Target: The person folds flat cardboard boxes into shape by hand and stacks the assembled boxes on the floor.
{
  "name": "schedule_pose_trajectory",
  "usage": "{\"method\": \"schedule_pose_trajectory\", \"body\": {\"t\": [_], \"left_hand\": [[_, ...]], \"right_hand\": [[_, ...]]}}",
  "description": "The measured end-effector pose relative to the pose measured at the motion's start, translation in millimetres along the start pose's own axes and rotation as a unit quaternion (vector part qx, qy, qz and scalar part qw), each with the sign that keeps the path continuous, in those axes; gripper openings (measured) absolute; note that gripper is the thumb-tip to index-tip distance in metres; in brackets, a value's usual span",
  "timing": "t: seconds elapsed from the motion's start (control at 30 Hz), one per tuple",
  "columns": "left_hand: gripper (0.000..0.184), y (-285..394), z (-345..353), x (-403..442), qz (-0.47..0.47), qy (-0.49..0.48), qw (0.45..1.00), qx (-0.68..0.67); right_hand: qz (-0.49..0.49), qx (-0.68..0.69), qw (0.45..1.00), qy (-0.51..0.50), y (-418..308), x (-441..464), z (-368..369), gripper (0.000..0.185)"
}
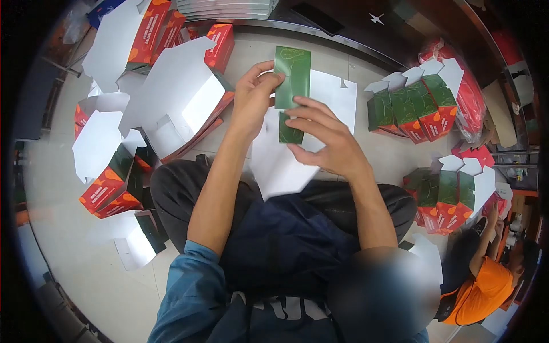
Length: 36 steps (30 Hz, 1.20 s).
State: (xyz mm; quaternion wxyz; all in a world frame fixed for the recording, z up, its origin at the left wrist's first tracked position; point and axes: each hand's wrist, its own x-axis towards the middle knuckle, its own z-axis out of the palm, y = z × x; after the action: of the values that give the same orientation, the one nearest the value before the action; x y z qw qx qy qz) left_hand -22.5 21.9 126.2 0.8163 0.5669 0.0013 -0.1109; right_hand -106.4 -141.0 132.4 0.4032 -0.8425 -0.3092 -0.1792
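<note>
A carton [293,77] with green printed panels and large white inner flaps is held up above my lap. My left hand [255,94] is closed on the upper green panel's left edge, thumb on its face. Over the panel's lower right and a smaller green flap [290,130] lies my right hand [331,137], its fingers apart and its thumb near the small flap's lower edge. White flaps [286,171] hang below and spread to the right behind my right hand.
Open red, green and white cartons [171,108] stand on the left floor. Nested green and red cartons [412,108] are at the right, with another group [443,194] below. A person in orange [483,291] sits at the lower right. A dark phone [316,18] lies at the top.
</note>
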Motion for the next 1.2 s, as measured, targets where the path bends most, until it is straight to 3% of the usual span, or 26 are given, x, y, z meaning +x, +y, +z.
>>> {"method": "schedule_pose_trajectory", "body": {"t": [0.1, 0.2, 0.23, 0.33, 0.43, 0.63, 0.93, 1.03, 1.13, 1.17, 1.2], "left_hand": [[0.033, -11.6, -3.5, 5.8, -0.021, -0.017, 0.996, -0.086], [0.028, -9.6, -1.0, -0.2, -0.035, -0.039, 0.995, -0.087], [0.025, -7.6, 0.3, -3.3, -0.035, -0.050, 0.995, -0.074], [0.020, -5.8, 8.8, -10.7, -0.032, -0.096, 0.995, -0.009], [0.017, -12.0, 6.2, -6.4, -0.007, -0.081, 0.996, -0.023], [0.014, -18.2, 12.5, -11.7, -0.027, -0.093, 0.995, -0.021], [0.017, -20.9, 19.2, -19.5, -0.003, -0.116, 0.993, -0.035], [0.018, -12.1, 35.3, -26.4, 0.009, -0.050, 0.998, -0.045], [0.022, -18.6, 40.1, -32.2, 0.195, -0.070, 0.956, 0.207], [0.026, -18.6, 47.0, -42.4, 0.200, -0.109, 0.934, 0.276], [0.028, -37.5, 47.5, -46.9, 0.292, -0.152, 0.870, 0.366]], "right_hand": [[0.033, 0.125, 0.992, -0.001, -8.8, 2.1, -9.4, 0.036], [0.125, 0.104, 0.983, 0.082, -11.6, -1.2, -6.9, 0.038], [0.105, 0.025, 0.988, 0.113, -8.8, -0.4, -4.7, 0.039], [0.110, -0.033, 0.982, 0.153, -4.1, 0.3, -1.2, 0.037], [0.077, 0.047, 0.990, 0.104, 4.7, -5.9, -6.7, 0.035], [0.128, -0.014, 0.974, 0.187, 17.9, -12.2, 1.9, 0.032], [0.169, -0.010, 0.969, 0.179, 23.2, -14.6, 3.2, 0.027], [0.155, 0.045, 0.978, 0.129, 31.6, -15.4, -6.4, 0.041], [0.263, 0.316, 0.906, 0.097, 30.8, -18.6, -36.7, 0.056], [0.218, 0.370, 0.894, 0.126, 42.8, -21.0, -49.2, 0.066], [0.194, 0.360, 0.902, 0.141, 41.4, -20.4, -62.0, 0.065]]}}
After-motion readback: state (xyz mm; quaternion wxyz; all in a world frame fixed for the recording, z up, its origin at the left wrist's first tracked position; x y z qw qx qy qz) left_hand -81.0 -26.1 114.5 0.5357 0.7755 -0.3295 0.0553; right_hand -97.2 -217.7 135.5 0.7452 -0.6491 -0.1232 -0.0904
